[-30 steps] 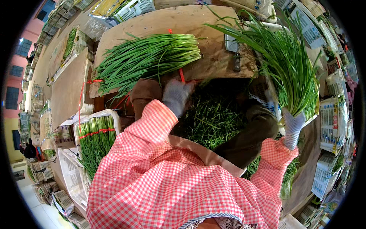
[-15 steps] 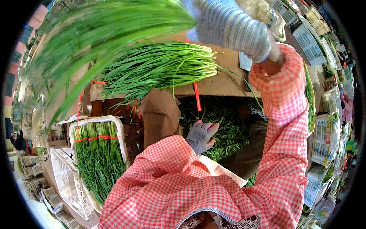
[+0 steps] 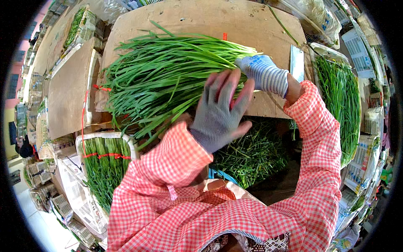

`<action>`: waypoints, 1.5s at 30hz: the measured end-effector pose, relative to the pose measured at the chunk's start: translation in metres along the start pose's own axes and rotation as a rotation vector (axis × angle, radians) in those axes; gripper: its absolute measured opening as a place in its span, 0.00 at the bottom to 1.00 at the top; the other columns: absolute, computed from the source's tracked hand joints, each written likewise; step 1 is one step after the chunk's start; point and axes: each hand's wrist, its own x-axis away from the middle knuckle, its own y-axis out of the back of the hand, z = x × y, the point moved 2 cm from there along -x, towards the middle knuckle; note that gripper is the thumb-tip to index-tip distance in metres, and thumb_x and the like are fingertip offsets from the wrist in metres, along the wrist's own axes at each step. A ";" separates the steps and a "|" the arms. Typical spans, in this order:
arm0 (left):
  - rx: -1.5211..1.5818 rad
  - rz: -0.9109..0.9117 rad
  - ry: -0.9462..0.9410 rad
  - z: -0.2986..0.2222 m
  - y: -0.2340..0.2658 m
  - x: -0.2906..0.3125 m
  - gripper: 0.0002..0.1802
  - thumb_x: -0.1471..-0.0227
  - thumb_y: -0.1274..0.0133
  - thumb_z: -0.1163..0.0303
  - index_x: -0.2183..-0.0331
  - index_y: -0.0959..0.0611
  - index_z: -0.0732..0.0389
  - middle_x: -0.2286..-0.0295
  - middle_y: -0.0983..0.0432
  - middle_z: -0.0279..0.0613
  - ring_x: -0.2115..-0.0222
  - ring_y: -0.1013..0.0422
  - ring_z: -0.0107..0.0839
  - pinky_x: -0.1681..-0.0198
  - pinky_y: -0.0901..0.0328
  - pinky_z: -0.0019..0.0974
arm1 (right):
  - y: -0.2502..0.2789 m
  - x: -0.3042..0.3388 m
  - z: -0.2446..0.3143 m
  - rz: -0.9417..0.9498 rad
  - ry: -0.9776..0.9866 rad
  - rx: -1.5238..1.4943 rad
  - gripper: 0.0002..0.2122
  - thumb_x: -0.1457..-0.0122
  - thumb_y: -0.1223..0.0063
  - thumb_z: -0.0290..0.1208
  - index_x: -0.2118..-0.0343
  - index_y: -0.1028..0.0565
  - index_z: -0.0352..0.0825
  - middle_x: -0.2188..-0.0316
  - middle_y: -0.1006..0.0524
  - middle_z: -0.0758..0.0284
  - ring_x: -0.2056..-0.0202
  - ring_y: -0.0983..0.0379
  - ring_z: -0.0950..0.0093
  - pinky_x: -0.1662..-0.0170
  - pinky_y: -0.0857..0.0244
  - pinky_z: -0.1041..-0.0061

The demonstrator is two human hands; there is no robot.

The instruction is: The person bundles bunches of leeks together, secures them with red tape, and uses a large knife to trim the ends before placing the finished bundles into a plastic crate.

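A thick heap of garlic chives (image 3: 159, 71) lies across a brown board (image 3: 189, 17), leaf tips to the left and pale stem ends to the right. My right hand (image 3: 262, 73), in a blue-and-white striped glove, is closed round the pale ends; its fingertips are partly hidden. In front of the near side of the heap is my left hand (image 3: 216, 113), grey-gloved and slightly blurred, fingers spread and holding nothing. Whether it touches the leaves I cannot tell. Red ties (image 3: 225, 36) show at the heap's edges.
A lined crate (image 3: 136, 149) at lower left holds chives bound with red ties. At right, another crate (image 3: 357, 105) is filled with loose chives. Green trimmings (image 3: 252, 155) lie below the board's near edge. A flat grey metal piece (image 3: 297, 63) rests near my right wrist.
My right hand has come down with the bunch it was swinging in the air, which now lies on the heap. My left hand has risen from near my lap to the heap.
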 end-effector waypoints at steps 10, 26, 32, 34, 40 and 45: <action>-0.605 -0.110 -0.253 0.106 -0.102 -0.036 0.31 0.56 0.50 0.65 0.47 0.34 0.54 0.54 0.38 0.45 0.53 0.40 0.44 0.48 0.45 0.50 | -0.011 0.024 -0.032 -0.059 -0.129 -0.120 0.24 0.61 0.40 0.39 0.60 0.29 0.33 0.69 0.25 0.54 0.65 0.27 0.57 0.61 0.32 0.65; -0.457 0.374 -0.144 0.080 -0.061 -0.051 0.61 0.78 0.34 0.48 0.43 0.44 0.59 0.50 0.43 0.47 0.48 0.47 0.44 0.43 0.53 0.48 | -0.054 0.109 -0.077 -0.292 -0.382 -0.163 0.14 0.51 0.50 0.33 0.63 0.28 0.31 0.67 0.26 0.54 0.64 0.28 0.56 0.63 0.33 0.64; -0.478 0.306 -0.166 0.072 -0.057 -0.055 0.64 0.82 0.34 0.45 0.44 0.43 0.60 0.51 0.43 0.49 0.49 0.47 0.46 0.44 0.53 0.49 | -0.076 0.068 -0.057 -0.268 -0.259 -0.139 0.09 0.54 0.48 0.25 0.68 0.29 0.30 0.72 0.27 0.54 0.69 0.27 0.56 0.67 0.32 0.63; -0.479 0.295 -0.175 0.071 -0.055 -0.055 0.65 0.84 0.33 0.44 0.44 0.42 0.62 0.51 0.44 0.51 0.49 0.48 0.47 0.44 0.54 0.51 | -0.077 0.064 -0.050 -0.264 -0.218 -0.162 0.11 0.56 0.45 0.25 0.67 0.29 0.31 0.72 0.27 0.54 0.68 0.27 0.56 0.67 0.32 0.63; -0.497 0.325 -0.156 0.072 -0.058 -0.052 0.67 0.85 0.33 0.44 0.44 0.44 0.62 0.51 0.45 0.51 0.48 0.49 0.46 0.43 0.55 0.52 | -0.073 0.076 -0.054 -0.264 -0.286 -0.190 0.10 0.54 0.46 0.33 0.71 0.26 0.31 0.71 0.25 0.53 0.67 0.26 0.56 0.64 0.32 0.62; -0.582 0.473 -0.088 0.075 -0.062 -0.053 0.66 0.79 0.34 0.46 0.42 0.47 0.62 0.50 0.44 0.52 0.47 0.48 0.47 0.43 0.54 0.50 | -0.069 0.155 -0.079 -0.147 -0.341 -0.068 0.10 0.56 0.48 0.35 0.77 0.25 0.32 0.76 0.25 0.53 0.74 0.27 0.55 0.67 0.32 0.60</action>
